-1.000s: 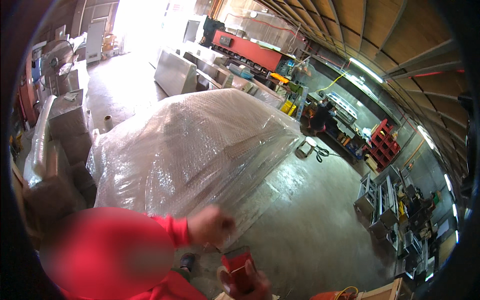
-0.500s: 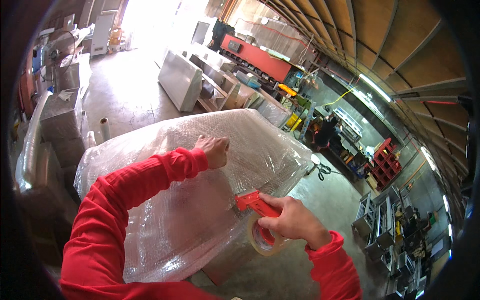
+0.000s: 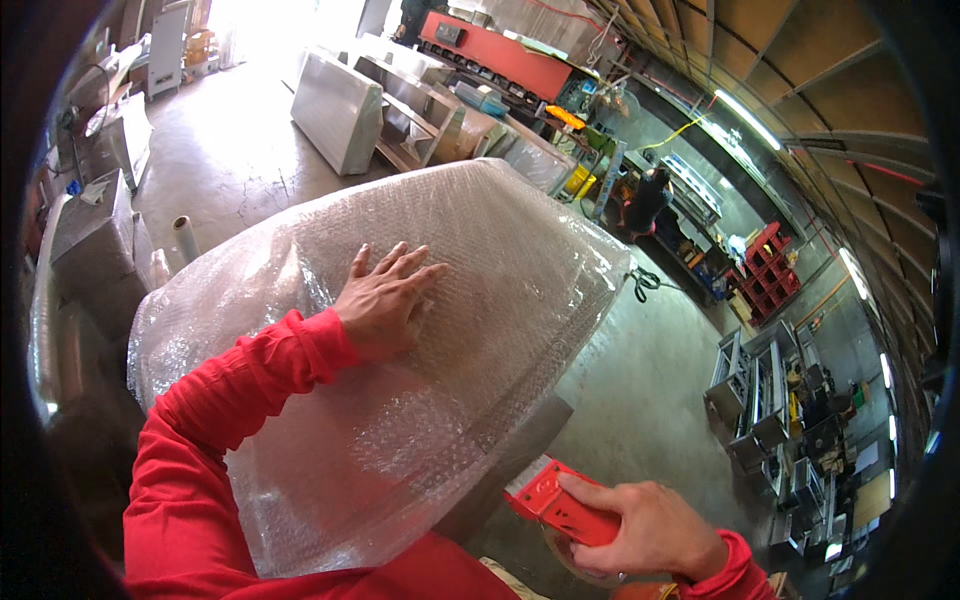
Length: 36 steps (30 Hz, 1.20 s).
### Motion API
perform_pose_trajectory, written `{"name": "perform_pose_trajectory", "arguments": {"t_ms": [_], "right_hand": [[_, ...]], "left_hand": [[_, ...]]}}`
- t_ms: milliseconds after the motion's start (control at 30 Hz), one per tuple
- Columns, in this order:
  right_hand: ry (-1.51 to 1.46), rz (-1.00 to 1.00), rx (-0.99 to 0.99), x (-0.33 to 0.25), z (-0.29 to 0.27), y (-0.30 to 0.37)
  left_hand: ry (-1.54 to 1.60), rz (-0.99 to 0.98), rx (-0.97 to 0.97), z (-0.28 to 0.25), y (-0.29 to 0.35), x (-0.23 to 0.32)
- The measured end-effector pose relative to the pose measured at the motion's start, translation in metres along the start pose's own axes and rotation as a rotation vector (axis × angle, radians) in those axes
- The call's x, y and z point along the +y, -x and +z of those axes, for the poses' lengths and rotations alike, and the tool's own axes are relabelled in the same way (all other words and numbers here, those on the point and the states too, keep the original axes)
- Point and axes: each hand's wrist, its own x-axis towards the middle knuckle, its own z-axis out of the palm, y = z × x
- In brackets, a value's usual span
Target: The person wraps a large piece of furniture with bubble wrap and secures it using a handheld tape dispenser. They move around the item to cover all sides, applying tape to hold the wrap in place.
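A large block-shaped object is draped in clear bubble wrap (image 3: pixel 480 270) in front of me. My left hand (image 3: pixel 385 305) rests on top of the wrap, fingers spread and holding nothing. Off the wrap's near right edge, my right hand (image 3: pixel 650 525) grips a red tape dispenser (image 3: pixel 565 503). Its roll of clear tape (image 3: pixel 572 560) hangs below, mostly hidden by the hand. Under the lifted edge of the wrap a grey metal-looking surface (image 3: pixel 535 440) shows.
Wrapped boxes (image 3: pixel 100 245) and an upright cardboard tube (image 3: pixel 186 238) stand at left. Behind are large metal cabinets (image 3: pixel 337 112) and a long red machine (image 3: pixel 497 55). A person (image 3: pixel 648 203) is at a far bench; red crates (image 3: pixel 768 275) and metal frames (image 3: pixel 765 405) stand at right.
My left hand has gone from closed to spread flat on the wrap, slightly nearer me. My right hand has moved the tape dispenser down and right, away from the wrap; the view has shifted.
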Motion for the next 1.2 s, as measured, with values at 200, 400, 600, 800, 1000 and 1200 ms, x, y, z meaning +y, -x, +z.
{"name": "perform_pose_trajectory", "arguments": {"t_ms": [200, 400, 600, 800, 1000, 1200], "right_hand": [[0.094, 0.126, -0.17, -0.014, -0.003, -0.01], [0.465, -0.012, -0.408, -0.034, -0.001, -0.065], [0.36, -0.051, -0.537, 0.029, 0.017, -0.083], [-0.067, -0.182, 0.193, 0.136, -0.026, -0.031], [-0.177, -0.359, 0.183, 0.242, -0.002, -0.096], [-0.609, -0.426, 0.035, 0.41, 0.026, -0.12]], "left_hand": [[-0.512, 0.511, 0.083, -0.022, -0.01, 0.029], [-0.187, 0.942, -0.153, 0.018, 0.071, 0.105], [-0.25, 0.945, -0.22, 0.01, 0.069, 0.116], [0.318, 0.592, -0.169, -0.013, -0.014, 0.134], [-0.085, 0.436, 0.326, 0.087, -0.211, 0.155], [-0.076, 0.181, -0.333, 0.17, -0.315, 0.254]]}}
